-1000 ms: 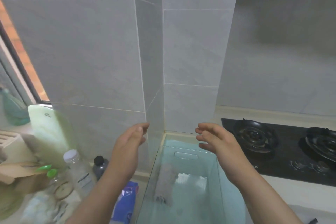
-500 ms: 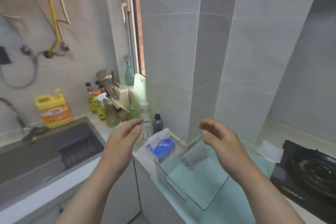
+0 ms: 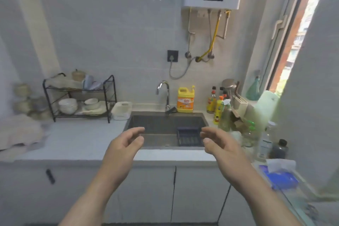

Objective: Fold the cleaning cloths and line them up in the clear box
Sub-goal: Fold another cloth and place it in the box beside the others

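My left hand [image 3: 122,145] and my right hand [image 3: 218,143] are held out in the air in front of the sink [image 3: 165,128], fingers loosely curled and apart, with nothing in either. A heap of pale beige cloths [image 3: 18,132] lies on the countertop at the far left, well away from both hands. Only a corner of the clear box [image 3: 297,205] shows at the bottom right edge; its inside is out of view.
A black dish rack [image 3: 78,97] with bowls and a white basket [image 3: 122,110] stand left of the sink. A yellow detergent jug [image 3: 185,100], bottles [image 3: 220,112] and a blue tissue pack [image 3: 280,174] crowd the right. Cabinet doors [image 3: 156,192] are below.
The view has swung left from the clear box and stove to the sink. Both hands stay raised and empty in front of me.
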The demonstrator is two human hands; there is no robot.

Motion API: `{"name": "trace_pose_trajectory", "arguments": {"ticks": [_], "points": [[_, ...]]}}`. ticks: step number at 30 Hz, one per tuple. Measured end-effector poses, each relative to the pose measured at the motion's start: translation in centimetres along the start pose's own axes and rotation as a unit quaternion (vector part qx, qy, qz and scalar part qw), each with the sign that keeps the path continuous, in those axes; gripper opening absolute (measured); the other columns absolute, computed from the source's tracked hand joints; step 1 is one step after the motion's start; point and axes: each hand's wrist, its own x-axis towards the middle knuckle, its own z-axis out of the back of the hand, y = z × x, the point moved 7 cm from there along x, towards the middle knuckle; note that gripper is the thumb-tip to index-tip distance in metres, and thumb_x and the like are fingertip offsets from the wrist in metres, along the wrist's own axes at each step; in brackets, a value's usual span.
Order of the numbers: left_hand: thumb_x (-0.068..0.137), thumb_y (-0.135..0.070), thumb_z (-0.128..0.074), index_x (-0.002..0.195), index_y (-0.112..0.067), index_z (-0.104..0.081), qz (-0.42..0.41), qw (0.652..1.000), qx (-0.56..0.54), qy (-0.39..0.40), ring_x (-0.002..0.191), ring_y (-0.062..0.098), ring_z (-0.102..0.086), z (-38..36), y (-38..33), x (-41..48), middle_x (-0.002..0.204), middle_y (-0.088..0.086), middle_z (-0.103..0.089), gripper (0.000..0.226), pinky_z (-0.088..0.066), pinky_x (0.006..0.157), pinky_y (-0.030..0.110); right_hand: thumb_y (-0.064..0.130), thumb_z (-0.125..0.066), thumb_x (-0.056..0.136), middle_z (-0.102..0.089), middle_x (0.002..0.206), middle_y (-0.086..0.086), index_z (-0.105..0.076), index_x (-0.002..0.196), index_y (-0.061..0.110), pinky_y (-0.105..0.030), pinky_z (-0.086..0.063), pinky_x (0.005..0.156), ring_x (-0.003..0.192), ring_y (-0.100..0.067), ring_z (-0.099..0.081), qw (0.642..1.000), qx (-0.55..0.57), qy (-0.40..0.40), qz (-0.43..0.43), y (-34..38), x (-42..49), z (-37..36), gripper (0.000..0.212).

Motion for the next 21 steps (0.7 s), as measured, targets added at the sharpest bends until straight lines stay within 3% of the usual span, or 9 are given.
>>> {"name": "trace_pose_trajectory", "arguments": {"ticks": [2,5,12,17,21], "points": [[0.08,-0.032,-0.066,0.096,-0.037,-0.066,0.01,0.998,-0.006,-0.058,0.104,0.001,-0.06,6.3,0.8,-0.2,0.102,-0.016,-0.067,0.017,-0.043,0.091,0.025,0.015,-0.055,0.094,-0.066,0.11,0.013,-0.062,0.106,0.037,-0.038,-0.049,0.098,0.106,-0.004,-0.06,0.999,0.015,0.035,0.005,1.3,1.0,-5.1,0.026],[0.065,-0.045,-0.062,0.098,-0.032,-0.069,0.027,0.991,-0.005,-0.131,0.108,0.007,-0.06,15.6,2.5,-0.5,0.105,-0.012,-0.068,0.036,-0.044,0.102,0.037,0.016,-0.055,0.094,-0.066,0.109,0.013,-0.062,0.108,0.036,-0.039,-0.05,0.098,0.105,-0.004,-0.061,0.996,0.031,0.08,0.003,3.0,2.3,-13.0,0.025],[0.069,-0.035,-0.061,0.1,-0.028,-0.068,0.055,0.972,-0.007,-0.23,0.112,0.008,-0.058,31.4,6.2,-0.3,0.112,-0.008,-0.067,0.032,-0.041,0.107,0.043,0.016,-0.056,0.093,-0.066,0.111,0.015,-0.061,0.11,0.034,-0.037,-0.048,0.1,0.103,0.001,-0.061,0.982,0.032,0.186,0.017,6.3,4.8,-30.9,0.026],[0.082,-0.021,-0.066,0.096,-0.028,-0.067,0.065,0.961,-0.009,-0.27,0.108,0.007,-0.059,37.8,9.1,0.9,0.106,-0.011,-0.067,0.016,-0.041,0.107,0.041,0.019,-0.056,0.094,-0.064,0.113,0.017,-0.061,0.11,0.037,-0.023,-0.045,0.088,0.104,-0.006,-0.061,0.97,0.04,0.241,0.004,6.4,7.0,-39.3,0.025],[0.083,-0.019,-0.066,0.095,-0.027,-0.068,0.077,0.95,-0.008,-0.303,0.105,0.003,-0.06,41.5,12.3,3.7,0.099,-0.014,-0.07,0.015,-0.041,0.106,0.04,0.02,-0.055,0.094,-0.064,0.112,0.018,-0.06,0.107,0.039,-0.021,-0.044,0.085,0.104,-0.007,-0.061,0.961,0.036,0.274,-0.004,5.5,10.4,-44.7,0.024]]}}
